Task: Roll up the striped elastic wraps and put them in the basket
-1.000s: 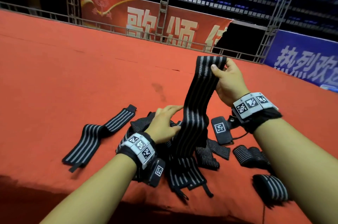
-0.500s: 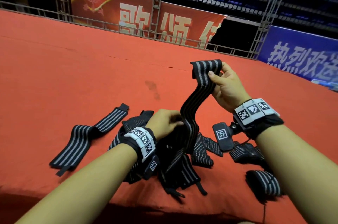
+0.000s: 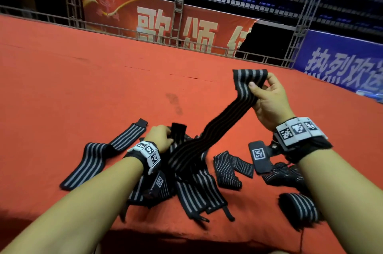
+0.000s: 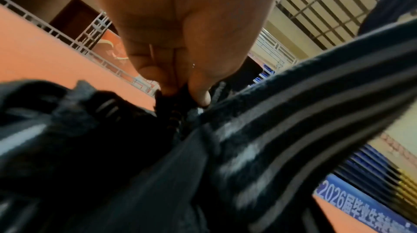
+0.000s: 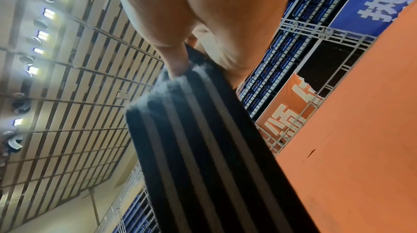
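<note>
My right hand (image 3: 262, 90) pinches the top end of a black wrap with grey stripes (image 3: 226, 112), held up off the red cloth; the band (image 5: 203, 147) sags down and left into a heap of wraps (image 3: 190, 183). My left hand (image 3: 163, 137) sits low on that heap, its fingertips (image 4: 200, 94) pinching a dark wrap end (image 3: 179, 131). One flat wrap (image 3: 97, 158) lies to the left. Rolled wraps (image 3: 298, 208) lie at the right under my right forearm. No basket is in view.
The red-covered table (image 3: 83, 88) stretches far ahead and left. Its near edge runs just below the heap. A metal railing (image 3: 145, 36) and banners stand beyond the far edge. A crumpled wrap (image 3: 228, 168) lies between the heap and the rolls.
My right hand has moved right and lower with the wrap's end, so the band now slants instead of hanging upright. My left hand has curled onto a wrap end in the heap.
</note>
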Tool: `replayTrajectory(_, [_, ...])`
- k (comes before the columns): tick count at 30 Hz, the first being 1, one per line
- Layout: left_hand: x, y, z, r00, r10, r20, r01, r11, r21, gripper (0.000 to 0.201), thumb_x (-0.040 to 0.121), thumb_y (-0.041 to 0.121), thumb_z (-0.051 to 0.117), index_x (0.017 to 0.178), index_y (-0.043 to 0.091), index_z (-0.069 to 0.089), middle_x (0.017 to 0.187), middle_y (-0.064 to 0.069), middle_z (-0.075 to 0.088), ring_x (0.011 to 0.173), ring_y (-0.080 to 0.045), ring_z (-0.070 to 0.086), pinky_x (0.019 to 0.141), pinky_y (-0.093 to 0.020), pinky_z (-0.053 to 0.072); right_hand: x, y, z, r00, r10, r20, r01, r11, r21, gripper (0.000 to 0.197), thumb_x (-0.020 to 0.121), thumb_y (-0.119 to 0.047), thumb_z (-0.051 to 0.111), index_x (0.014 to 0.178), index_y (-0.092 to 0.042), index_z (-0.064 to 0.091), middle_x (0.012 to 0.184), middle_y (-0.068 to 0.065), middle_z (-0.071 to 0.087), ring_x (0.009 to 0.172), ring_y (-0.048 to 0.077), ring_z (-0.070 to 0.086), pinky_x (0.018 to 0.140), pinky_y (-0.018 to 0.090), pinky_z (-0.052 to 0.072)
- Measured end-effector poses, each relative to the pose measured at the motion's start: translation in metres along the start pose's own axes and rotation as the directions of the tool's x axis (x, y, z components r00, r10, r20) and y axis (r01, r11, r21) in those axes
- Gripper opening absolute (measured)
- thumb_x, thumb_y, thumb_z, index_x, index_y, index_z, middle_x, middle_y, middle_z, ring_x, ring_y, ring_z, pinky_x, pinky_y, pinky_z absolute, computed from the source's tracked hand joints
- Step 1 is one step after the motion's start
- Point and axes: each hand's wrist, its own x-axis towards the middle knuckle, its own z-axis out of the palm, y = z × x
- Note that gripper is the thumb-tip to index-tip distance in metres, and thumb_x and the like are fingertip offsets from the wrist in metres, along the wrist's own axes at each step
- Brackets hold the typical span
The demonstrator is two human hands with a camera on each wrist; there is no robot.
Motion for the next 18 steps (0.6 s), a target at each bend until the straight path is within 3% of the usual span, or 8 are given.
replayTrajectory(3, [-0.006, 0.003, -0.003, 1.0, 0.023, 0.014, -0.021, 0.991, -0.129, 0.022, 0.077, 0.021, 0.072, 0.096, 0.011, 0.07, 0.098, -0.012, 0.074, 0.097, -0.032, 0.069, 0.082, -0.039, 0.055, 0.0, -0.01, -0.002, 1.0, 0.022, 0.006, -0.021, 0.99, -0.141, 0.033, 0.093, 0.01, 0.058, 0.106, -0.021, 0.056, 0.085, 0.004, 0.074, 0.077, 0.02, 0.073, 0.065, 0.034, 0.06])
replayTrajectory(7, [-0.022, 0.045, -0.023, 0.982, 0.089, -0.167, -0.149, 0.905, -0.397, 0.053, 0.085, 0.025, 0.066, 0.136, 0.016, 0.058, 0.139, -0.007, 0.057, 0.132, -0.025, 0.051, 0.113, -0.038, 0.039, -0.005, -0.011, 0.011, 0.995, 0.095, 0.017, -0.09, 0.976, -0.2, 0.047, 0.09, 0.011, 0.061, 0.122, -0.021, 0.049, 0.09, 0.003, 0.076, 0.077, 0.02, 0.074, 0.059, 0.034, 0.058])
replayTrajectory(10, [-0.046, 0.081, -0.045, 0.969, 0.213, -0.122, -0.234, 0.648, -0.724, 0.049, 0.089, 0.045, 0.054, 0.13, 0.02, 0.064, 0.13, 0.004, 0.064, 0.122, -0.013, 0.058, 0.102, -0.033, 0.047, -0.007, -0.015, 0.025, 0.991, 0.13, 0.041, -0.119, 0.973, -0.198, 0.053, 0.092, 0.009, 0.06, 0.133, -0.021, 0.045, 0.102, 0.009, 0.073, 0.08, 0.022, 0.074, 0.059, 0.035, 0.058])
replayTrajectory(12, [-0.059, 0.094, -0.051, 0.945, 0.326, -0.034, -0.215, 0.539, -0.815, 0.041, 0.094, 0.042, 0.06, 0.127, 0.018, 0.063, 0.121, 0.006, 0.068, 0.111, -0.009, 0.064, 0.092, -0.026, 0.051, -0.005, -0.019, 0.034, 0.99, 0.128, 0.054, -0.116, 0.977, -0.179, 0.057, 0.093, 0.009, 0.058, 0.138, -0.022, 0.043, 0.106, 0.01, 0.072, 0.084, 0.024, 0.074, 0.061, 0.037, 0.059])
replayTrajectory(13, [-0.063, 0.095, -0.051, 0.927, 0.375, -0.017, -0.234, 0.542, -0.807, 0.04, 0.094, 0.033, 0.067, 0.129, 0.017, 0.06, 0.122, 0.005, 0.069, 0.111, -0.008, 0.065, 0.093, -0.025, 0.052, -0.004, -0.023, 0.039, 0.991, 0.122, 0.06, -0.11, 0.979, -0.172, 0.059, 0.093, 0.009, 0.057, 0.14, -0.024, 0.042, 0.107, 0.01, 0.072, 0.086, 0.024, 0.073, 0.062, 0.037, 0.059])
replayTrajectory(15, [-0.065, 0.087, -0.046, 0.898, 0.44, -0.002, -0.301, 0.61, -0.733, 0.056, 0.085, 0.019, 0.078, 0.135, 0.017, 0.053, 0.127, 0.002, 0.067, 0.115, -0.011, 0.065, 0.1, -0.03, 0.051, -0.001, -0.034, 0.048, 0.993, 0.092, 0.072, -0.079, 0.983, -0.166, 0.061, 0.094, 0.009, 0.056, 0.141, -0.028, 0.042, 0.105, 0.009, 0.072, 0.086, 0.023, 0.073, 0.061, 0.035, 0.058])
replayTrajectory(18, [-0.072, 0.065, -0.037, 0.899, 0.434, 0.062, -0.299, 0.711, -0.636, 0.056, 0.083, 0.006, 0.075, 0.134, 0.019, 0.055, 0.127, 0.003, 0.067, 0.117, -0.01, 0.064, 0.103, -0.032, 0.05, 0.009, -0.05, 0.058, 0.999, 0.023, 0.022, -0.02, 0.991, -0.136, 0.06, 0.094, 0.012, 0.053, 0.137, -0.029, 0.044, 0.102, 0.008, 0.071, 0.082, 0.018, 0.073, 0.057, 0.029, 0.057])
